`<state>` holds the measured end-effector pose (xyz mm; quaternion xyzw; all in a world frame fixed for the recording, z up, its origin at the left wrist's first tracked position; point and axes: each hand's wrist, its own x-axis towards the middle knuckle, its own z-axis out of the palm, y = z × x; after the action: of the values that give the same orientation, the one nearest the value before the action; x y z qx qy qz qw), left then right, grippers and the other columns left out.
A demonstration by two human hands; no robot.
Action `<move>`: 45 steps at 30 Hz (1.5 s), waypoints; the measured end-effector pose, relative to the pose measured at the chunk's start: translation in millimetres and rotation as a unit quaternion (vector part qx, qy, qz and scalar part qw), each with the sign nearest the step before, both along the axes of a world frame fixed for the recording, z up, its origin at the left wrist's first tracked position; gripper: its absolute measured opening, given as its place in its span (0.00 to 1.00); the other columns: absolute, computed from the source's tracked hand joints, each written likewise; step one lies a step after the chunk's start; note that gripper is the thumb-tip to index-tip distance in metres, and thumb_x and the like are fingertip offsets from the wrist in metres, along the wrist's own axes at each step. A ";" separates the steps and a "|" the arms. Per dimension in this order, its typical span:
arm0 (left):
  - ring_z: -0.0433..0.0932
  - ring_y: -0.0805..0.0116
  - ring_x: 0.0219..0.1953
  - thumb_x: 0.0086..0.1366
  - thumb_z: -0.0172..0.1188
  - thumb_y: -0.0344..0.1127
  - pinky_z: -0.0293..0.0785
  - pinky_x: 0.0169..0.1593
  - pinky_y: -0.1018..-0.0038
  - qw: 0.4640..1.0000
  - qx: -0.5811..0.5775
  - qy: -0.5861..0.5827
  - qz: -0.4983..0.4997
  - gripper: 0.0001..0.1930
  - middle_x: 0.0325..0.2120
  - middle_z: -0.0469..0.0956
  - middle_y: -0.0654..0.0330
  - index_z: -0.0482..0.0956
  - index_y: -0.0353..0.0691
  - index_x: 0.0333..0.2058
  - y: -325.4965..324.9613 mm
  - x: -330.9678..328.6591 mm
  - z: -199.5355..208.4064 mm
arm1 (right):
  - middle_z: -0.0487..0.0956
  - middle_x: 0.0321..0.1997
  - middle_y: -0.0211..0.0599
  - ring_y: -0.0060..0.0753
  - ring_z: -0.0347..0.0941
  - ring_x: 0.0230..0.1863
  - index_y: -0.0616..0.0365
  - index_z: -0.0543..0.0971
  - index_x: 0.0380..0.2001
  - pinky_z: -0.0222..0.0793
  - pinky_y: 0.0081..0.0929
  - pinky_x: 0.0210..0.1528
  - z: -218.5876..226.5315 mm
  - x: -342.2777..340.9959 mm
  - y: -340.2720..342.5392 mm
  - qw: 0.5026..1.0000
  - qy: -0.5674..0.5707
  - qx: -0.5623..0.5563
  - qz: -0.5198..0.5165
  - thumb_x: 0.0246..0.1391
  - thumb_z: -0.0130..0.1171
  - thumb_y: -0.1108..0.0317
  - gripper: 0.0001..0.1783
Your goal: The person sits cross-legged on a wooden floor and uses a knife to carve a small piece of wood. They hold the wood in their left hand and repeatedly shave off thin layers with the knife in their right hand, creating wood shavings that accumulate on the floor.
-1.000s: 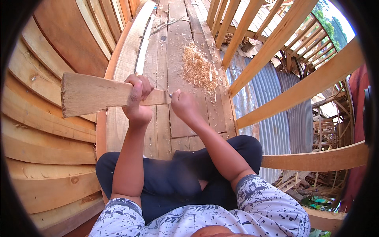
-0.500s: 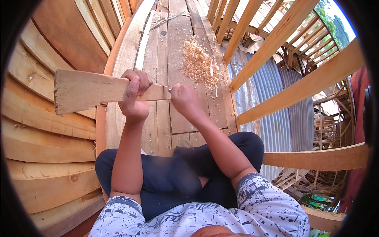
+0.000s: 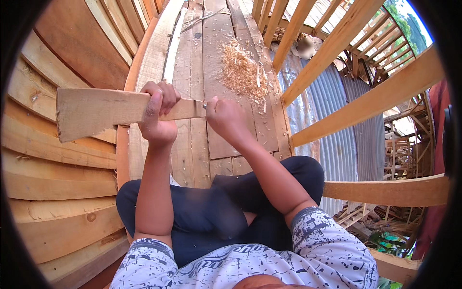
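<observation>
Left hand [image 3: 158,113] was wrapped round the tapered wooden piece [image 3: 103,111] near its middle, fingers curled over the top, thumb along the near side

Right hand [image 3: 225,118] was balled up at the narrow end, pinching a small metal piece [image 3: 205,105]. Only a short bit showed on its left side; rest hidden in the fist, so couldn't tell what it was or whether it touched the wood

Change over the last second: wide end went further out left of the left hand, narrow end moved only slightly, both hands kept their grips. My read: same step in progress, wood just re-angled, metal kept at the narrow end. No fresh cut I could make out

Wood ran crosswise between the hands, wide end left, and looked held up off the plank floor [image 3: 220,168]

Around it: shavings pile [image 3: 244,72] beyond the right hand and a bit to its right; pale strip [image 3: 174,50] beyond the left hand; plank wall [image 3: 62,185] left of both hands; slatted railing [image 3: 332,50] off to the right, corrugated sheet [image 3: 332,130] past it
</observation>
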<state>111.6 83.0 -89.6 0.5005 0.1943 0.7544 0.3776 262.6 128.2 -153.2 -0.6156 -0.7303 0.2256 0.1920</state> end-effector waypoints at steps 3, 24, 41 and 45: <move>0.51 0.77 0.21 0.67 0.50 0.36 0.52 0.29 0.75 1.000 -0.006 0.001 -0.009 0.14 0.17 0.53 0.69 0.58 0.45 0.23 -4.2 14.9 -4.8 | 0.80 0.29 0.59 0.65 0.77 0.33 0.64 0.82 0.24 0.71 0.55 0.41 -29.1 12.8 0.1 0.999 0.028 0.018 -0.014 0.65 0.35 0.56 0.30; 0.51 0.76 0.21 0.66 0.51 0.38 0.51 0.30 0.74 1.000 -0.012 0.023 0.003 0.15 0.16 0.53 0.70 0.57 0.47 0.22 1.0 0.9 1.8 | 0.81 0.29 0.57 0.63 0.79 0.32 0.63 0.83 0.26 0.73 0.55 0.40 -21.1 1.1 11.8 1.000 -0.001 0.025 0.002 0.63 0.38 0.56 0.28; 0.51 0.77 0.20 0.67 0.51 0.38 0.51 0.30 0.74 1.000 -0.008 0.023 -0.007 0.15 0.16 0.53 0.70 0.58 0.47 0.22 -3.5 14.5 7.2 | 0.81 0.34 0.62 0.63 0.79 0.38 0.63 0.83 0.28 0.72 0.55 0.47 -33.2 25.0 13.2 0.999 0.029 -0.029 -0.014 0.64 0.39 0.52 0.29; 0.51 0.77 0.20 0.66 0.51 0.39 0.51 0.30 0.74 0.999 -0.029 -0.026 -0.022 0.16 0.15 0.53 0.70 0.57 0.48 0.21 1.8 -9.0 3.0 | 0.82 0.27 0.53 0.57 0.79 0.28 0.60 0.83 0.21 0.75 0.51 0.35 -45.9 10.3 15.1 0.997 -0.067 0.043 -0.021 0.63 0.38 0.55 0.29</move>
<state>102.6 84.8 -86.6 0.4739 0.1958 0.7525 0.4134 272.9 143.3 -199.1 -0.6359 -0.7371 0.1487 0.1737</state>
